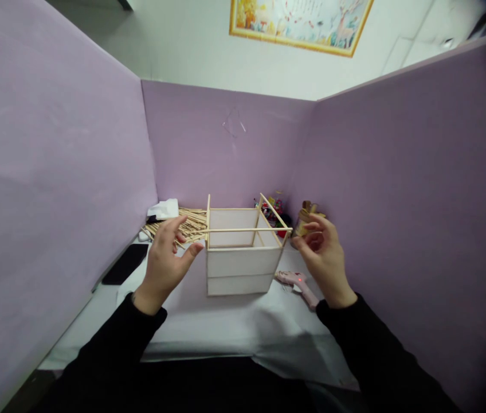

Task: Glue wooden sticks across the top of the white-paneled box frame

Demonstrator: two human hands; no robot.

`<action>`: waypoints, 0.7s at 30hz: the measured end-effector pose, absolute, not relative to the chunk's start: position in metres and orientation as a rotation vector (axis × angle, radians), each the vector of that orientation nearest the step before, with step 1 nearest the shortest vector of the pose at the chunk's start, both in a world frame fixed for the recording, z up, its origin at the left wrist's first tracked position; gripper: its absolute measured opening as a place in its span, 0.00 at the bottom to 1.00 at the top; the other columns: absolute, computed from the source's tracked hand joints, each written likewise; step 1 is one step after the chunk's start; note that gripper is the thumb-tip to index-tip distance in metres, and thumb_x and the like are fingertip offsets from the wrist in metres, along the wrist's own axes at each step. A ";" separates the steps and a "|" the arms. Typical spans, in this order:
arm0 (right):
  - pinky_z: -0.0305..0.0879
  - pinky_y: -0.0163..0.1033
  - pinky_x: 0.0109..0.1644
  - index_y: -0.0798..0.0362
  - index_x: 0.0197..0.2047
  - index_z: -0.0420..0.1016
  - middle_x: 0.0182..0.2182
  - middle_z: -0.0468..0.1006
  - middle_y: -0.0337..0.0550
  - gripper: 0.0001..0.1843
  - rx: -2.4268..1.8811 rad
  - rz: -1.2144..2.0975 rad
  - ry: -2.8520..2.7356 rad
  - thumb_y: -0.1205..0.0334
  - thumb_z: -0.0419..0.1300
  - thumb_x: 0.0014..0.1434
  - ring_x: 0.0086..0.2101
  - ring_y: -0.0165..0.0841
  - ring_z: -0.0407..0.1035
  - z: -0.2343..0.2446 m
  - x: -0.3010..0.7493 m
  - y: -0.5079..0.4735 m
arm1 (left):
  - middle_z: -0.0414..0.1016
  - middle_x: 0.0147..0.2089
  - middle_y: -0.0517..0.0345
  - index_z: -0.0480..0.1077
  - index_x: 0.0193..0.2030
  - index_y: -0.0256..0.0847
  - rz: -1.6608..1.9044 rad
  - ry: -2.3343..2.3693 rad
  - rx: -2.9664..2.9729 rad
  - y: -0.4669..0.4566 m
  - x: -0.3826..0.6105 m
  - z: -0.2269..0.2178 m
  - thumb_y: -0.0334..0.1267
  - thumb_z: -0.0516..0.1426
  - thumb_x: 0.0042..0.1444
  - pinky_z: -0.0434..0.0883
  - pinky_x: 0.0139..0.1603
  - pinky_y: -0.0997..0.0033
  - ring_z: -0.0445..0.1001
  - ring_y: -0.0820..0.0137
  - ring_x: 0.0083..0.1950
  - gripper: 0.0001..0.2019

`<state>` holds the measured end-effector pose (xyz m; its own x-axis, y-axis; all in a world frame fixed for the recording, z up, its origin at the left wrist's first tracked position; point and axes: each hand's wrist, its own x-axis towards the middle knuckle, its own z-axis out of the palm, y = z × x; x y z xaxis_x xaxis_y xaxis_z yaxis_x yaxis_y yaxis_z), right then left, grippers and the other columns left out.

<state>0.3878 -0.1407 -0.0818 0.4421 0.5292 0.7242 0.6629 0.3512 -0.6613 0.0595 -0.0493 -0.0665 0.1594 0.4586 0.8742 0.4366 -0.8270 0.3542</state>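
A small box frame [243, 261] of thin wooden sticks with white panels stands on the white sheet [234, 327] in the middle. A long stick [247, 230] lies across its top front edge. My left hand [166, 259] is at the stick's left end, fingers and thumb pinching it. My right hand [322, 252] is at the frame's right corner, fingers curled at the stick's right end. Both sleeves are black.
A pile of wooden sticks [185, 225] and a white cloth [164, 209] lie behind the left hand. A pink glue gun [298, 284] rests right of the frame. A black phone [125, 264] lies at the left. Colourful small items [274, 209] sit at the back. Purple partition walls [54, 189] enclose the desk.
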 end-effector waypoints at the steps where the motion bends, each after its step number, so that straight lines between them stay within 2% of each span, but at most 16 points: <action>1: 0.66 0.39 0.33 0.51 0.57 0.70 0.42 0.76 0.44 0.28 -1.317 -0.057 -1.165 0.57 0.67 0.54 0.29 0.30 0.66 -0.088 0.389 -0.141 | 0.74 0.51 0.48 0.69 0.59 0.41 1.783 0.950 2.293 -0.049 0.060 -0.073 0.51 0.64 0.59 0.72 0.29 0.71 0.73 0.70 0.35 0.25; 4: 0.67 0.40 0.35 0.53 0.48 0.75 0.40 0.78 0.46 0.23 -1.391 0.128 -1.161 0.52 0.67 0.51 0.30 0.32 0.68 -0.106 0.390 -0.137 | 0.75 0.45 0.52 0.74 0.47 0.40 1.616 0.963 2.181 -0.049 0.067 -0.090 0.48 0.63 0.58 0.68 0.25 0.74 0.72 0.71 0.32 0.16; 6: 0.67 0.41 0.36 0.53 0.47 0.78 0.42 0.78 0.48 0.22 -1.377 0.252 -1.206 0.50 0.66 0.52 0.32 0.33 0.68 -0.116 0.389 -0.131 | 0.77 0.45 0.52 0.76 0.42 0.40 1.545 0.950 2.150 -0.047 0.073 -0.096 0.45 0.62 0.58 0.68 0.26 0.74 0.72 0.72 0.32 0.11; 9: 0.67 0.39 0.35 0.52 0.47 0.80 0.41 0.80 0.48 0.21 -1.321 0.354 -1.218 0.48 0.65 0.54 0.32 0.33 0.68 -0.123 0.385 -0.120 | 0.78 0.44 0.53 0.77 0.41 0.40 1.564 0.947 2.063 -0.044 0.082 -0.099 0.41 0.61 0.57 0.69 0.28 0.72 0.72 0.72 0.32 0.08; 13: 0.68 0.40 0.37 0.52 0.41 0.81 0.38 0.80 0.47 0.18 -1.298 0.328 -1.161 0.48 0.65 0.54 0.33 0.35 0.69 -0.123 0.379 -0.119 | 0.80 0.43 0.53 0.78 0.40 0.40 1.586 0.936 2.007 -0.048 0.083 -0.096 0.39 0.61 0.56 0.70 0.29 0.72 0.73 0.72 0.32 0.08; 16: 0.70 0.40 0.39 0.51 0.38 0.81 0.39 0.80 0.46 0.14 -1.262 0.309 -1.178 0.50 0.66 0.56 0.36 0.36 0.72 -0.124 0.375 -0.137 | 0.79 0.39 0.54 0.78 0.40 0.41 1.617 0.884 2.046 -0.064 0.077 -0.097 0.37 0.62 0.57 0.69 0.28 0.73 0.71 0.73 0.30 0.06; 21: 0.70 0.38 0.36 0.49 0.37 0.81 0.37 0.76 0.43 0.08 -1.222 0.223 -1.241 0.54 0.67 0.59 0.35 0.34 0.72 -0.136 0.367 -0.182 | 0.79 0.39 0.54 0.77 0.38 0.42 1.650 0.793 2.085 -0.101 0.065 -0.107 0.35 0.63 0.58 0.68 0.25 0.75 0.70 0.75 0.27 0.02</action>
<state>0.3670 -0.1821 -0.1357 0.3892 0.7074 0.5901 0.4572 0.4078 -0.7904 0.0650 -0.1014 -0.1075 0.1582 0.6286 0.7614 0.2020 -0.7754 0.5982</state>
